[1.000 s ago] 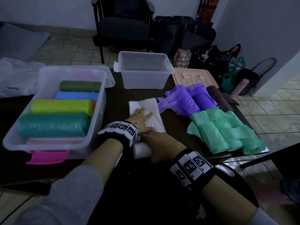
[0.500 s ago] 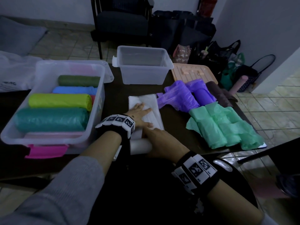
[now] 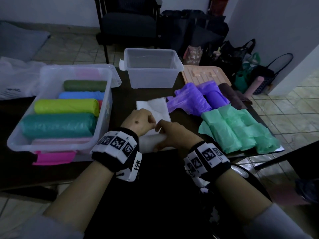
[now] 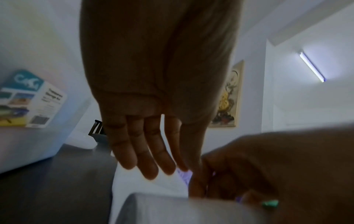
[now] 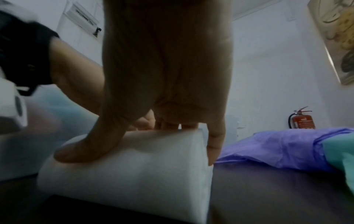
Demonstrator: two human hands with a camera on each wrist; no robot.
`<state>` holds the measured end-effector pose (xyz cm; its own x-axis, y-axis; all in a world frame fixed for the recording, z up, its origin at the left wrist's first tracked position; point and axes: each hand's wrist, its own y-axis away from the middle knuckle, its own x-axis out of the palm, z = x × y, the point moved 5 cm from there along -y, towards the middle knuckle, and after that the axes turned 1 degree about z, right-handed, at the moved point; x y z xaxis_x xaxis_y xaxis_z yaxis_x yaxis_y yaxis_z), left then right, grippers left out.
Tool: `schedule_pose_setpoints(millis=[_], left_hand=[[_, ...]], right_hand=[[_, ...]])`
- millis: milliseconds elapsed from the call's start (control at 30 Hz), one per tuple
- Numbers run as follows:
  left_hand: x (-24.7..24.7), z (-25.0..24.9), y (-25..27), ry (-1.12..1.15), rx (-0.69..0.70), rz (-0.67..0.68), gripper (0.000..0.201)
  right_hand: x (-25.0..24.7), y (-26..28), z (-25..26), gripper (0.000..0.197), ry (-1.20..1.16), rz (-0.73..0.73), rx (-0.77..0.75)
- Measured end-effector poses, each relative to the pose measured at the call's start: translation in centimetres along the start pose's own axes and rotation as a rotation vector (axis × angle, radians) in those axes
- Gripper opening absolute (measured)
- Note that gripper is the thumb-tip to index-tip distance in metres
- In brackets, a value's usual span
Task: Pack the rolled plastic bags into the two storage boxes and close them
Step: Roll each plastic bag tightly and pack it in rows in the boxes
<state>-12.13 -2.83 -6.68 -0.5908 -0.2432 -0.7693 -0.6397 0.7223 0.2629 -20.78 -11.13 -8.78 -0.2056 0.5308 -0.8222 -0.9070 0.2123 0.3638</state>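
The white roll (image 3: 151,143) lies at the table (image 3: 120,94) edge. From the right wrist, the right hand (image 5: 166,84) is seen gripping it; the left hand (image 4: 153,91) is shown flat-fingered above.

Bare table (image 3: 120,100) between filled box (image 3: 57,107) and white bag (image 3: 153,106).

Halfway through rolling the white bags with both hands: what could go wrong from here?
1. The white roll sits near the table's near edge; a backward slip may drop it.
2. The right hand grips the roll while the left hand hovers with straight fingers; the flat white tail could skew, so the roll may loosen.
3. The left box looks nearly full; the roll may fit only in the empty box.
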Motion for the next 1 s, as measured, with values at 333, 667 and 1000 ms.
schedule_pose_setpoints(millis=[333, 667, 1000], left_hand=[[0.8, 0.5, 1.4, -0.122, 0.007, 0.264, 0.051], [1.7, 1.4, 0.3, -0.153, -0.009, 0.306, 0.072], [2.4, 1.3, 0.6, -0.194, 0.04, 0.31, 0.053]], right_hand=[[-1.0, -0.4, -0.1, 0.058, 0.023, -0.029, -0.017], [0.0, 1.7, 1.5, 0.061, 0.395, -0.094, -0.12], [0.5, 1.6, 2.0, 0.046, 0.479, -0.116, -0.08]])
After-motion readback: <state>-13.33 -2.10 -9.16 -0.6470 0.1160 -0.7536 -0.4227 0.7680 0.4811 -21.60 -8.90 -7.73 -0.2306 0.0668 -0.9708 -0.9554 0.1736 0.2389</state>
